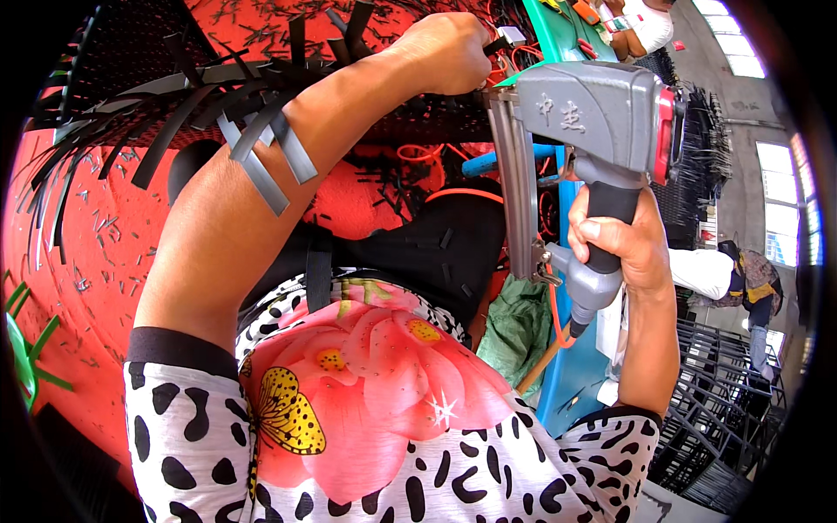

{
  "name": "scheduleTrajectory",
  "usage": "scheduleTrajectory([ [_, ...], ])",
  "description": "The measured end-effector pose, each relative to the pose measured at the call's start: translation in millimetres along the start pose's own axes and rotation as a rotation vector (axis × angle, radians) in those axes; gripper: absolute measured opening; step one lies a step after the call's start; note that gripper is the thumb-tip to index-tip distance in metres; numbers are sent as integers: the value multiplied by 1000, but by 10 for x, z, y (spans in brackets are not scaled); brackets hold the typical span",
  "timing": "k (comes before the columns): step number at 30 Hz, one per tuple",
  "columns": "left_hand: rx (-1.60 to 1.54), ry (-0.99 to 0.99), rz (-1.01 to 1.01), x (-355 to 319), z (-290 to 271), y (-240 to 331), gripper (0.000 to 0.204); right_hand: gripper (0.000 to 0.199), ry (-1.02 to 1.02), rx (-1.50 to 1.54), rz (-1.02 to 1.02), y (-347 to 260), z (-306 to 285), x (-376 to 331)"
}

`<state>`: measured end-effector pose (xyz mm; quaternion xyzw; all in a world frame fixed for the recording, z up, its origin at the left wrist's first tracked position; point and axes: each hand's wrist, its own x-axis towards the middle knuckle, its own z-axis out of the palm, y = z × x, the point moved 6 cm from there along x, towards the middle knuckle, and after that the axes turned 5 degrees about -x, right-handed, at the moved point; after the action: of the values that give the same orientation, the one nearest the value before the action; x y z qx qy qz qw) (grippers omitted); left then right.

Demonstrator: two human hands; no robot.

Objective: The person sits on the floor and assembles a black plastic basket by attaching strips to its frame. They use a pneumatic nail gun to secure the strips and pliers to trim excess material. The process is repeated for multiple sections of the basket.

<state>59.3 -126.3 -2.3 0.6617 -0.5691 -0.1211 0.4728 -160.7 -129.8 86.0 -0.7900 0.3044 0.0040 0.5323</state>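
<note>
My right hand [632, 240] is wrapped around the grip of a grey air stapler [588, 113], its long magazine [514, 183] hanging on the left side. An orange air hose [558, 318] runs by its lower end. My left hand [449, 54] is closed at the top, beyond a black woven panel [410, 118], with a short black strip [496, 45] poking out of the fist. Loose flat black strips [157, 144] fan out from the panel, and a few lie across my left forearm. The stapler's nose is near the left fist; what it touches is hidden.
Black offcuts litter the red floor covering [87, 288]. A blue-green bench [567, 383] runs along my right, with a green sack [519, 327] beside it. Black frames [715, 392] are stacked at the far right. Another person [737, 275] works there, and someone else's hand [629, 39] shows at the top.
</note>
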Motion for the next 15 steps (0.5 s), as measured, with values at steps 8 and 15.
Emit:
scheduleTrajectory([
  [8,-39,-26,31,-60,-34,41,16,17,-49,-195,54,-181,-85,81],
  [15,134,-61,141,41,171,-86,25,19,-61,-249,150,-241,-98,90],
])
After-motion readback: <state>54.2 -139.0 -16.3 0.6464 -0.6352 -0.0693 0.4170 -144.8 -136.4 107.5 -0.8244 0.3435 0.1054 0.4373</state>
